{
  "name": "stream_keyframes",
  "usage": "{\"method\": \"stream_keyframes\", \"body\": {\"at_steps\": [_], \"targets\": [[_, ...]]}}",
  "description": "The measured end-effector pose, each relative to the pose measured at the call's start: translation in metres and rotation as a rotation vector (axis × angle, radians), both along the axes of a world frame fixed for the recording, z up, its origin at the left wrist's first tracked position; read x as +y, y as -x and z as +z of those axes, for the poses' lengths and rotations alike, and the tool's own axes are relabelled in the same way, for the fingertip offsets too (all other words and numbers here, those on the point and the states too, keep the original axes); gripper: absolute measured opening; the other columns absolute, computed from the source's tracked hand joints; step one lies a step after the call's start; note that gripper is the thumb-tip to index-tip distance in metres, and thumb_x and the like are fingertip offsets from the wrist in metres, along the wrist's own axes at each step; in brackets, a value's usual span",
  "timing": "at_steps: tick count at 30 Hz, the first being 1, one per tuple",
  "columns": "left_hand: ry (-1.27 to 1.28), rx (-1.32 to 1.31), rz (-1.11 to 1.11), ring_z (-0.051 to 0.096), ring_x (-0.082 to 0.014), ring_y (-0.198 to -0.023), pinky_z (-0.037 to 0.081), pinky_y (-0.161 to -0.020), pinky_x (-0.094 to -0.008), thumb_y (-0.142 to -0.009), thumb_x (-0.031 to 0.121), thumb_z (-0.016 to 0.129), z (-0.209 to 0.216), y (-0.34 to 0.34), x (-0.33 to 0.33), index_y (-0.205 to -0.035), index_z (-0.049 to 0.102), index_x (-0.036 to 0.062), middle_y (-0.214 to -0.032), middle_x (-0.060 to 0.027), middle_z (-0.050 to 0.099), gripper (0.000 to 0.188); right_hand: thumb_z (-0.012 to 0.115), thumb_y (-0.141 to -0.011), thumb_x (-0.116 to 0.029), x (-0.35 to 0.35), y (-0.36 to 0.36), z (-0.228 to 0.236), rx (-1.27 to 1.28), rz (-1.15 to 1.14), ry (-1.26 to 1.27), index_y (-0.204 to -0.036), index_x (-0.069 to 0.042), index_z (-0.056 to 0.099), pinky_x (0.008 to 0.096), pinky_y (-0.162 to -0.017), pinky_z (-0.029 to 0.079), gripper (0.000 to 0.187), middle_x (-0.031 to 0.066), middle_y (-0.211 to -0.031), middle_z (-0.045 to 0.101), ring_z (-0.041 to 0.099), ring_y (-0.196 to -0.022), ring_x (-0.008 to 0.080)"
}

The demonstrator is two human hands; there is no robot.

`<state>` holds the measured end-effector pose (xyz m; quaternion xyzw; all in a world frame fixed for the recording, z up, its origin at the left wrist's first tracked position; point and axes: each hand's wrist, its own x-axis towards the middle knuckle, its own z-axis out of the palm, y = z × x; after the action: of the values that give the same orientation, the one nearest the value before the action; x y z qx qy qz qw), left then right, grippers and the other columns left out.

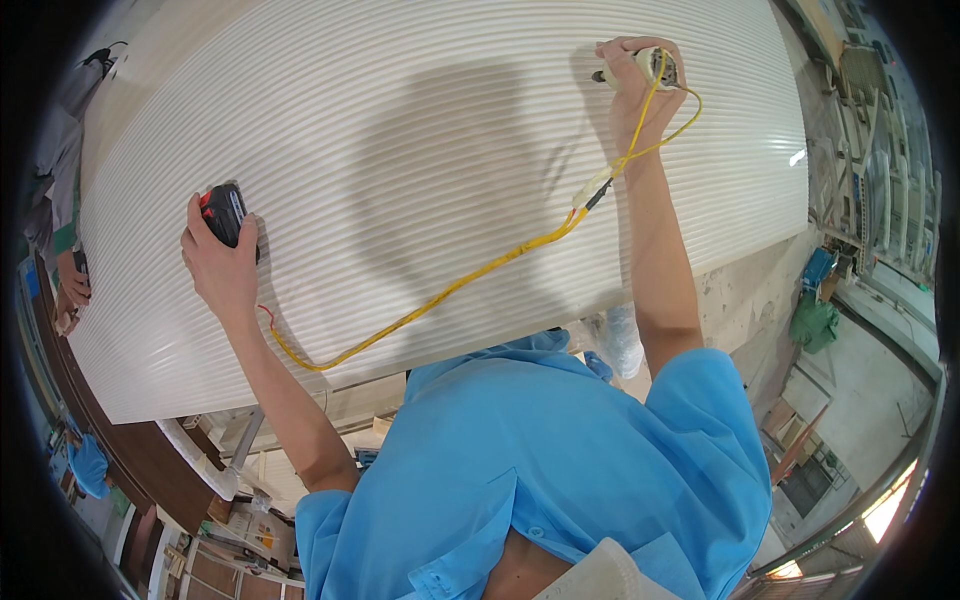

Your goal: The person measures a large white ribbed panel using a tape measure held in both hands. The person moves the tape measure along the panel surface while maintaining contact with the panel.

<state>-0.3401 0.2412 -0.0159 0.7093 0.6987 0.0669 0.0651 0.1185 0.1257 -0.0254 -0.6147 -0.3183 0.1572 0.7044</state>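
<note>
My left hand is wrapped round a black and red power-tool battery pack, at the left part of a large white ribbed panel. Farther off, toward the panel's far right, my right hand grips a cream-coloured rounded tool body. Its near end looks uncovered, with dark parts inside, and a short black tip sticks out on the left. From it, thin yellow wires loop down to a joint wrapped in black. A yellow cable runs on from there across the panel, ending in a bare red wire near my left forearm.
Beyond the panel's left edge, another person's hand holds something dark. A dark brown board lies at lower left. Stacked pale frames stand on the right, near a green bag. Clear plastic wrap hangs by the panel's near edge.
</note>
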Motion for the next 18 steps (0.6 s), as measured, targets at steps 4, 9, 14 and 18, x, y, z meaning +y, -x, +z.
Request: {"method": "stream_keyframes", "body": {"at_steps": [4, 9, 14, 18], "targets": [[-0.007, 0.006, 0.001, 0.052, -0.0410, -0.135, 0.049, -0.108, -0.0553, -0.089, 0.044, 0.075, 0.001, -0.001, 0.001, -0.160, 0.037, 0.0211, -0.148, -0.0215, 0.050, 0.084, 0.071, -0.088, 0.000, 0.000, 0.004, -0.002, -0.005, 0.000, 0.048, -0.098, 0.001, 0.060, 0.0393, -0.090, 0.058, 0.015, 0.0167, -0.092, 0.074, 0.074, -0.090, 0.0257], [-0.007, -0.008, 0.005, 0.051, -0.0412, -0.136, 0.049, -0.108, -0.0554, -0.088, 0.044, 0.075, -0.001, 0.000, 0.002, -0.161, 0.037, 0.0218, -0.148, -0.0213, 0.050, 0.084, 0.071, -0.089, -0.001, 0.003, -0.007, 0.006, -0.047, 0.005, -0.088, -0.099, 0.001, 0.061, 0.0377, -0.089, 0.057, 0.015, 0.0146, -0.092, 0.073, 0.074, -0.091, 0.0254], [-0.041, 0.001, -0.004, 0.052, -0.0409, -0.135, 0.048, -0.108, -0.0540, -0.089, 0.045, 0.074, -0.003, 0.000, 0.004, -0.161, 0.038, 0.0207, -0.147, -0.0215, 0.051, 0.084, 0.071, -0.088, 0.000, 0.010, 0.001, 0.000, -0.064, -0.011, 0.077, -0.100, 0.001, 0.061, 0.0366, -0.088, 0.058, 0.016, 0.0151, -0.093, 0.074, 0.074, -0.090, 0.0250], [-0.028, 0.017, -0.010, 0.053, -0.0406, -0.133, 0.046, -0.109, -0.0525, -0.091, 0.047, 0.072, -0.003, -0.001, 0.006, -0.161, 0.039, 0.0189, -0.146, -0.0226, 0.052, 0.083, 0.072, -0.088, -0.001, 0.009, 0.002, 0.000, -0.054, 0.005, 0.094, -0.100, 0.001, 0.061, 0.0366, -0.087, 0.058, 0.016, 0.0150, -0.093, 0.073, 0.074, -0.090, 0.0250]]}}
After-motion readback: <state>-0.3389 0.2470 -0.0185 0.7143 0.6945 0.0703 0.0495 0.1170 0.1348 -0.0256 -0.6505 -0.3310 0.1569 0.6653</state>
